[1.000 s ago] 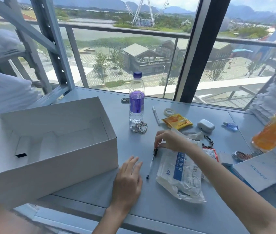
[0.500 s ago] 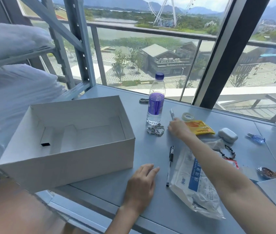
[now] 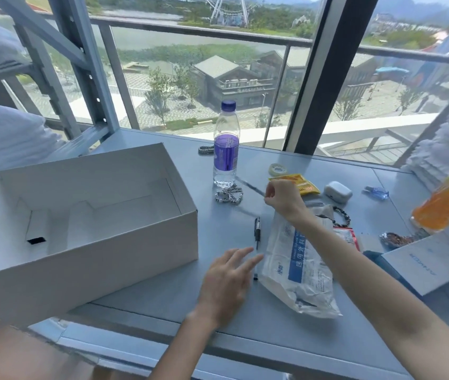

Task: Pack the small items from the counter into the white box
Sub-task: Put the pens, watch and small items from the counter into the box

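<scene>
Likely upper-floor storeroom: metal rack (image 3: 87, 78) with folded white linens (image 3: 4, 138), window counter (image 3: 163, 294), balcony railing (image 3: 190, 25) outside.

Box (image 3: 86, 242) left of pen (image 3: 257, 231); bottle (image 3: 226, 149) behind; bag (image 3: 300, 267) right.

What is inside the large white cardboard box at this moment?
Inside the large white cardboard box only a white stepped cardboard insert with a small black slot shows; no packed item. The near wall hides the floor strip behind it.
</scene>
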Motion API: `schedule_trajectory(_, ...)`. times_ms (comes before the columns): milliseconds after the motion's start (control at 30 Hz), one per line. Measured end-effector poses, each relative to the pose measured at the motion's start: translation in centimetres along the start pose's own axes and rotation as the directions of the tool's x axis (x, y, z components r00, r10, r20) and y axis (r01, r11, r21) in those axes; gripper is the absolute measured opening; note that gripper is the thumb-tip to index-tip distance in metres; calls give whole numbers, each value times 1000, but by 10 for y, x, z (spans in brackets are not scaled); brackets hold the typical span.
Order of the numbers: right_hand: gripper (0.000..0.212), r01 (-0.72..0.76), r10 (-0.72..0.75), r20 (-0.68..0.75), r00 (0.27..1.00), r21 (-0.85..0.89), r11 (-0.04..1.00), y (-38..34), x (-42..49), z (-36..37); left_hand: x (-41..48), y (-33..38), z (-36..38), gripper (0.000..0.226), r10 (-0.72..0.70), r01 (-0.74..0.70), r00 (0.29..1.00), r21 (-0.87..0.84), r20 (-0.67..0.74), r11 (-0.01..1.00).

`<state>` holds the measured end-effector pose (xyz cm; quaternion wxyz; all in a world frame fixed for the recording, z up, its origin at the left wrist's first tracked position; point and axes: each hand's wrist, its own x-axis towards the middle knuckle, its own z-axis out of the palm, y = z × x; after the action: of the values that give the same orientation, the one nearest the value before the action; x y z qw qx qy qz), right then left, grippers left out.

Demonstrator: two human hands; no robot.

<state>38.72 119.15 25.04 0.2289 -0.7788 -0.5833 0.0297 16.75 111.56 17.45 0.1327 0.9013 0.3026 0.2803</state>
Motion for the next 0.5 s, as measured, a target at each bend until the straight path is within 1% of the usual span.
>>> schedule_trajectory(67,4,23,-15,-128,992,63,998,-2,-14,-17,9,0,6,40,67,-66,997,-4,41,998)
schedule_trajectory(167,12,54,9,-298,955,204,977,-7,-41,-44,18,-5,10,29,112,-110,992,-48,51,993)
schedule_trajectory(267,16,45,79,-365,928,318,947,-20,-71,-69,15,-16,7,25,150,-144,988,-106,47,984)
schedule_trajectory(300,16,29,96,-351,931,334,942,-23,-79,-74,12,-20,4,25,152,-146,987,-118,47,982)
schedule_trajectory(333,16,4,108,-299,948,351,936,-25,-88,-77,7,-25,0,25,150,-143,987,-125,49,982)
schedule_trajectory(400,17,-63,101,-90,991,348,935,-30,-105,-70,-2,-32,-8,25,134,-126,990,-131,53,983)
schedule_trajectory(467,25,-119,87,118,989,303,945,-35,-124,-50,-11,-34,-16,27,113,-105,992,-129,59,986)
schedule_trajectory(500,26,-140,88,189,978,280,950,-38,-133,-39,-16,-34,-19,27,107,-99,992,-127,62,987)
